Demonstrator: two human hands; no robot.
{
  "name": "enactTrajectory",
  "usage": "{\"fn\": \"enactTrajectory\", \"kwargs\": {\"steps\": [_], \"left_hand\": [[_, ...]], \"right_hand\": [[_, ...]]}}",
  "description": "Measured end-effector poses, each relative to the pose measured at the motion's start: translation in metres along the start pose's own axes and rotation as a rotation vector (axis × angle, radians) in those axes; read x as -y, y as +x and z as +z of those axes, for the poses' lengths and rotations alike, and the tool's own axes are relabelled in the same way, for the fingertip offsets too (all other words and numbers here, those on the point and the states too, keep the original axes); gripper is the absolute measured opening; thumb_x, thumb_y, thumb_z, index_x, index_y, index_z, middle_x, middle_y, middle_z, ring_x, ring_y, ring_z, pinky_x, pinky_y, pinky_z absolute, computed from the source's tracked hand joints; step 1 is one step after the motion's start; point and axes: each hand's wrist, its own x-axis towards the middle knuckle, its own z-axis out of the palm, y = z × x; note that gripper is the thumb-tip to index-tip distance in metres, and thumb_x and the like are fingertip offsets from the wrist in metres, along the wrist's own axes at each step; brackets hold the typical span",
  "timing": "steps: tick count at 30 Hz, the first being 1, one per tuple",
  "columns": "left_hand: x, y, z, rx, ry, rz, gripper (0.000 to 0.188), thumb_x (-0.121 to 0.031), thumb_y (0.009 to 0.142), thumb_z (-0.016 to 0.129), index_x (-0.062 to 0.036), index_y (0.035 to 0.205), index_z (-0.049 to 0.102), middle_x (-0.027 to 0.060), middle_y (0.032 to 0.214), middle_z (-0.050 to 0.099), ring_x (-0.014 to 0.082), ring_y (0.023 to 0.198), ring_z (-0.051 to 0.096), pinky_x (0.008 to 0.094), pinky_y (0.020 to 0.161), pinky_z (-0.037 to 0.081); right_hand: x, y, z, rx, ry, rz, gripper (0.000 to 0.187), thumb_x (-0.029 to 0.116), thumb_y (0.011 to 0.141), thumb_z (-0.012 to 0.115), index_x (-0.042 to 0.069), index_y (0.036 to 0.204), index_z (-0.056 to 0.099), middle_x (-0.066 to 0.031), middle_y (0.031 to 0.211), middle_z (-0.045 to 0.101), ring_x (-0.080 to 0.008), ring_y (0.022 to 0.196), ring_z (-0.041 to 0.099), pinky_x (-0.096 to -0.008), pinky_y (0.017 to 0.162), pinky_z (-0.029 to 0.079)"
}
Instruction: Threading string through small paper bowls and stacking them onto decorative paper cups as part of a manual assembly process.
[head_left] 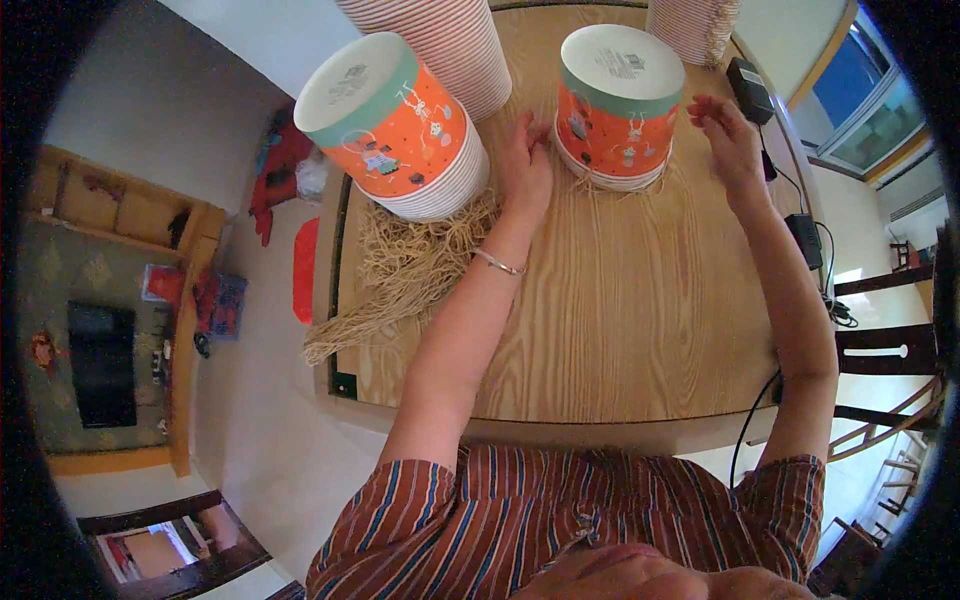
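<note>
Presently, the left hand point(528, 168) and right hand point(730, 140) hold nothing, fingers loose, flanking an inverted stack of orange-and-green round paper tubs point(618, 122) on the pale wood-grain table point(620, 320). Even, light palm pressure would likely avoid denting. Thin tan strands point(597, 186) protrude beneath the rim; tub interiors are hidden, contents unconfirmed.

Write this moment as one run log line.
left hand: empty, left of inverted orange-green paper tub; right hand: empty, right of it; surface: wooden table
</note>
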Motion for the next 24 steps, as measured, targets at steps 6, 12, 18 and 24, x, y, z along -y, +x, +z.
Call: {"fn": "enactTrajectory", "kwargs": {"steps": [6, 12, 18, 24], "left_hand": [[0.005, -0.007, -0.002, 0.034, 0.044, 0.043, 0.055, 0.006, 0.088, 0.042, 0.0008, 0.142, 0.034, 0.0204, 0.114, 0.064, 0.029, 0.105, 0.063, 0.0371, 0.092, 0.048], [0.005, -0.014, 0.007, 0.001, 0.172, 0.171, 0.061, 0.004, 0.09, 0.042, -0.002, 0.148, 0.023, 0.0229, 0.115, 0.063, 0.0321, 0.105, 0.062, 0.0384, 0.094, 0.047], [-0.002, -0.018, 0.002, 0.046, 0.149, 0.157, 0.065, 0.005, 0.088, 0.04, -0.0006, 0.149, 0.017, 0.0267, 0.116, 0.061, 0.0361, 0.106, 0.061, 0.0412, 0.092, 0.048], [-0.01, -0.021, 0.006, 0.042, 0.404, 0.248, 0.068, 0.005, 0.086, 0.043, 0.0, 0.149, 0.017, 0.029, 0.11, 0.062, 0.0391, 0.103, 0.062, 0.0444, 0.086, 0.05]], "right_hand": [[0.02, -0.024, 0.012, 0.134, 0.107, 0.169, 0.034, -0.001, 0.094, 0.046, 0.004, 0.125, 0.058, -0.0053, 0.114, 0.064, -0.0152, 0.105, 0.061, -0.029, 0.09, 0.046], [0.034, -0.035, 0.017, 0.161, 0.022, 0.137, 0.037, 0.001, 0.093, 0.049, 0.003, 0.129, 0.055, -0.0057, 0.119, 0.063, -0.0176, 0.112, 0.059, -0.0303, 0.094, 0.046], [0.05, -0.048, 0.032, 0.145, -0.076, 0.009, 0.041, -0.001, 0.092, 0.051, 0.002, 0.133, 0.049, -0.0105, 0.127, 0.058, -0.0207, 0.118, 0.056, -0.0336, 0.098, 0.046], [0.04, -0.058, 0.032, 0.11, -0.263, -0.026, 0.045, -0.002, 0.091, 0.053, 0.004, 0.135, 0.045, -0.0121, 0.128, 0.054, -0.0233, 0.117, 0.056, -0.0354, 0.097, 0.048]]}}
